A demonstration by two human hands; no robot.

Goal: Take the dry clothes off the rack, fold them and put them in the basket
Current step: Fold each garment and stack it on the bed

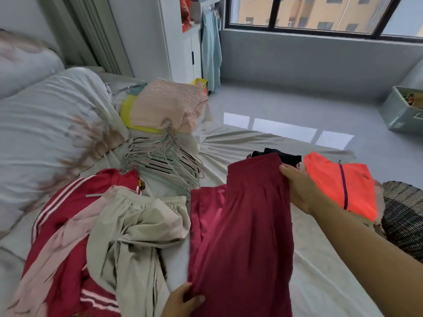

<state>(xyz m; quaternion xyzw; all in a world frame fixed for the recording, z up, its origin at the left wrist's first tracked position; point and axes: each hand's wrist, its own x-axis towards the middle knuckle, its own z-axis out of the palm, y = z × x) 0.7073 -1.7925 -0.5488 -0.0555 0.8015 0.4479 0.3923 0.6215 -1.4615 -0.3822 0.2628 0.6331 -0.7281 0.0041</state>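
I am holding the maroon trousers (242,225) over the bed (320,282), left grip (183,300) pinching the near end, right grip (297,191) clasping the waistband (254,172).

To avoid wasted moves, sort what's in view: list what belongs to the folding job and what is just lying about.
Job: dark red trousers, held by left hand and right hand; beige trousers; red striped jacket; folded pink stack; orange garment; wicker basket; hangers.
Lying about: duvet; green box on the floor; white cabinet.
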